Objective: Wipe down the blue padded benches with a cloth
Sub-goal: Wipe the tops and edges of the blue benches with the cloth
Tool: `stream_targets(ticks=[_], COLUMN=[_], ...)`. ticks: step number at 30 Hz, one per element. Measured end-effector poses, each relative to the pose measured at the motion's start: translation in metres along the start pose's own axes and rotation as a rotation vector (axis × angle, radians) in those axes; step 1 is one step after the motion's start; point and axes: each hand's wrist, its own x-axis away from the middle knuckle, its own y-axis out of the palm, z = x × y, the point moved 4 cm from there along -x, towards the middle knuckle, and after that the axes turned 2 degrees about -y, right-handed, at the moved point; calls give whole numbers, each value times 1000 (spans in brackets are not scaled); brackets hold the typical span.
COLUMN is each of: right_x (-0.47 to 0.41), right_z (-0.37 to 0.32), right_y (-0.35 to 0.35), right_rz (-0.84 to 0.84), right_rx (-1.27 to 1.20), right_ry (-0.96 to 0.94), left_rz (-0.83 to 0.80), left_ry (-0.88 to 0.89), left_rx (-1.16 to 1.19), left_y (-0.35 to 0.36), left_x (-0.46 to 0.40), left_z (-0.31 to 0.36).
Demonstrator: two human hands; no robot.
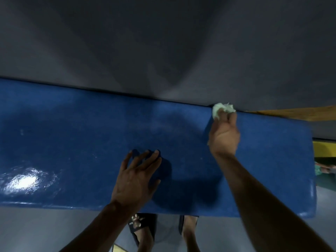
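A long blue padded bench [81,139] runs across the view against a grey wall. My right hand [224,135] grips a crumpled white cloth [221,108] and holds it at the bench's far edge, near its right end, where the pad meets the wall. Spread fingers of my left hand [136,177] rest flat on the pad near its front middle. A bright glare patch shines on the pad at the lower left.
The grey wall [163,42] rises directly behind the bench. My feet in dark sandals [143,226] stand on the grey floor below the bench's front edge. A wooden strip [300,113] and a yellow surface [324,149] lie past the bench's right end.
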Motion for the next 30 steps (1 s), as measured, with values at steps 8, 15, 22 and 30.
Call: stream_targets(ticks=[8,15,22,30], right_x=[38,-9,35,87], right_z=[-126,12,7,-86], right_y=[19,-12,-2,7], right_rz=[-116,-115,55,-125], right_rx=[-61,93,-12,-40], right_ry=[-459,-335,40,-494], left_rz=[-53,-31,-14,-2], left_ry=[-27,-23,-43,-38], left_rx=[1,16,51,4], left_y=[6,6,9,8], left_x=[0,-1,0,-1], left_z=[-1,-1,-1,-1])
